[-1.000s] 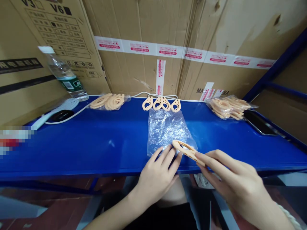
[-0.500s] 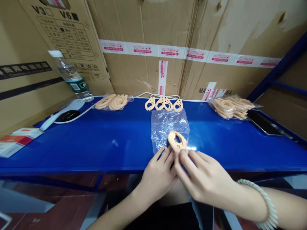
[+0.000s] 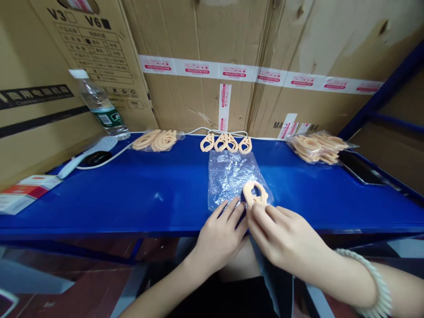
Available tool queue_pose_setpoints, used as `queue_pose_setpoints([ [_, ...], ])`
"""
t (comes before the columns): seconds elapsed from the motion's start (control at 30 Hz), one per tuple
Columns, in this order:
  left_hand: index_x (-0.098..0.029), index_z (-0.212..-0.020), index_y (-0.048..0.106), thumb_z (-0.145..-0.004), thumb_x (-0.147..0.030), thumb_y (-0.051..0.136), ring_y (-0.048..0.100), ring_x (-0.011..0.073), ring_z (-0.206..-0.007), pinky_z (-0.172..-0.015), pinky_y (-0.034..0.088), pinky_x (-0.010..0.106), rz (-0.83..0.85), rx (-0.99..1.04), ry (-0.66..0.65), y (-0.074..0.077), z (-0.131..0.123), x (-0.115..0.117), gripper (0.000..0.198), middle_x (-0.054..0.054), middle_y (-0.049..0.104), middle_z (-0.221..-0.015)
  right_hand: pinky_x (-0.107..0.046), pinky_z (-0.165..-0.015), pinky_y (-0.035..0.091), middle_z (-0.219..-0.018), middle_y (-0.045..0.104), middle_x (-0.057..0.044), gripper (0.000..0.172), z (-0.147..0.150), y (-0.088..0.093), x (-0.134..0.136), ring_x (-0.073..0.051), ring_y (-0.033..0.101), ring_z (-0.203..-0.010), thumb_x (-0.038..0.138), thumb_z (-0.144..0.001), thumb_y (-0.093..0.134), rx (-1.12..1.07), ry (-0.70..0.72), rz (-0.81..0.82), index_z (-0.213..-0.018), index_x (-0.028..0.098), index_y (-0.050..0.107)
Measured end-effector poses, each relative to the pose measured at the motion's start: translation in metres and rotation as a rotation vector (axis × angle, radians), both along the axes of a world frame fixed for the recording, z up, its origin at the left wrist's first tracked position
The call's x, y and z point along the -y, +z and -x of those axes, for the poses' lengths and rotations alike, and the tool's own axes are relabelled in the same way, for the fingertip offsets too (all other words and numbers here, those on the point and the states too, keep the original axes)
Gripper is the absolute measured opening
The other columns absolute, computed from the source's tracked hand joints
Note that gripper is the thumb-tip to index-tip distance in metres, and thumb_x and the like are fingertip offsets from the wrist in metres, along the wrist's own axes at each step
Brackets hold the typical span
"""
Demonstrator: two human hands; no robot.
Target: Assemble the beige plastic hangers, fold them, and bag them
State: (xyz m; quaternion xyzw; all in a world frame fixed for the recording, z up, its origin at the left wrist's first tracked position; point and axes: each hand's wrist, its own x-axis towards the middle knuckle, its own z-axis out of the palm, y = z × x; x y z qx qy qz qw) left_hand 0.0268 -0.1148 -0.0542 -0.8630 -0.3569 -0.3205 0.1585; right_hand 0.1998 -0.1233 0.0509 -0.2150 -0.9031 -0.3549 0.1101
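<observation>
My right hand [image 3: 285, 238] pinches a peach, looped clip [image 3: 254, 195] over a clear bag [image 3: 228, 174]; left hand [image 3: 220, 234] flat, open.

Two bare hands and forearms of one person, seen from the wearer's own head. The left hand [image 3: 220, 236] and its forearm are uncovered right down to the lower edge of the view. The right hand [image 3: 285, 240] is bare as well, and its wrist wears a bracelet of small, round, pale whitish beads [image 3: 380, 282], strung close together in a single row with a faint gloss. Fingernails that show on both hands are short and plain. Low between the forearms lies a plain black fabric garment [image 3: 232, 300] on the person's body; its cut cannot be made out.
</observation>
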Motion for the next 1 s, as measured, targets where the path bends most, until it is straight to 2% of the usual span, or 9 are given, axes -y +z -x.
queue_pose_setpoints([
  [0.2,-0.011,-0.131,0.062,-0.095,-0.033,0.06,0.061,0.034,-0.127,-0.107,0.052,0.047,0.0,-0.039,0.011,0.003,0.0,0.001,0.043,0.019,0.066,-0.132,-0.033,-0.053,0.049,-0.081,0.065,-0.013,0.022,0.005,-0.023,-0.046,-0.022,0.06,-0.065,-0.002,-0.087,0.053,0.038,-0.065,0.007,-0.08,0.01,0.07],
  [0.37,-0.013,-0.142,0.054,-0.094,-0.034,0.062,0.058,0.0327,-0.13,-0.11,0.048,0.047,0.043,-0.086,0.03,0.006,0.001,0.002,0.053,0.015,0.064,-0.136,-0.033,-0.054,0.046,-0.094,0.066,-0.016,0.024,0.008,-0.023,-0.078,-0.029,0.061,-0.089,-0.001,-0.088,0.057,0.105,-0.136,0.023,-0.07,0.013,0.066],
  [0.47,-0.013,-0.145,0.052,-0.095,-0.036,0.061,0.056,0.0322,-0.133,-0.111,0.047,0.046,0.044,-0.1,0.038,0.006,0.002,0.002,0.055,0.014,0.063,-0.138,-0.032,-0.057,0.045,-0.099,0.066,-0.016,0.021,0.004,-0.019,-0.09,-0.028,0.06,-0.092,0.002,-0.093,0.053,0.129,-0.128,0.052,-0.082,0.013,0.067],
  [0.6,-0.013,-0.146,0.051,-0.096,-0.038,0.06,0.054,0.0321,-0.135,-0.112,0.046,0.045,0.05,-0.118,0.043,0.004,0.002,0.002,0.056,0.013,0.062,-0.14,-0.031,-0.065,0.047,-0.103,0.065,-0.014,0.002,-0.011,-0.002,-0.111,-0.026,0.059,-0.095,0.014,-0.092,0.063,-0.055,-0.095,0.343,-0.094,0.014,0.063],
  [0.7,-0.013,-0.146,0.051,-0.096,-0.038,0.061,0.055,0.032,-0.134,-0.112,0.046,0.045,0.054,-0.113,0.041,0.004,0.002,0.002,0.056,0.013,0.063,-0.14,-0.031,-0.071,0.05,-0.093,0.066,-0.007,0.011,-0.024,0.015,-0.148,-0.02,0.059,-0.081,0.028,-0.096,0.061,-0.275,0.006,0.657,-0.094,0.017,0.059],
  [0.77,-0.013,-0.145,0.05,-0.095,-0.036,0.062,0.055,0.0319,-0.134,-0.112,0.046,0.045,0.047,-0.104,0.037,0.004,0.002,0.002,0.056,0.013,0.063,-0.14,-0.036,-0.082,0.051,-0.099,0.068,-0.012,0.015,-0.03,0.02,-0.183,-0.024,0.061,-0.09,0.018,-0.096,0.051,-0.359,-0.063,0.575,-0.105,0.013,0.062],
  [0.87,-0.012,-0.145,0.05,-0.093,-0.035,0.065,0.051,0.0328,-0.137,-0.112,0.046,0.046,0.026,-0.085,0.046,0.004,0.001,0.002,0.059,0.013,0.06,-0.143,-0.046,-0.1,0.045,-0.134,0.062,-0.02,0.055,-0.035,0.01,-0.239,-0.033,0.054,-0.123,0.0,-0.086,0.045,-0.205,-0.333,0.446,-0.139,0.008,0.052],
  [0.93,-0.011,-0.146,0.05,-0.093,-0.036,0.066,0.049,0.0333,-0.139,-0.113,0.045,0.047,0.016,-0.081,0.053,0.004,0.0,0.002,0.06,0.013,0.058,-0.146,-0.049,-0.105,0.043,-0.154,0.047,-0.018,0.077,-0.036,-0.003,-0.267,-0.035,0.043,-0.139,-0.003,-0.079,0.048,-0.043,-0.456,0.499,-0.154,0.011,0.038],
  [1.0,-0.011,-0.146,0.05,-0.094,-0.038,0.064,0.048,0.033,-0.14,-0.114,0.043,0.049,0.015,-0.079,0.052,0.006,0.001,0.003,0.06,0.013,0.057,-0.146,-0.047,-0.107,0.043,-0.158,0.043,-0.014,0.083,-0.036,-0.013,-0.284,-0.034,0.04,-0.142,-0.003,-0.076,0.052,0.02,-0.479,0.536,-0.155,0.017,0.039],
])
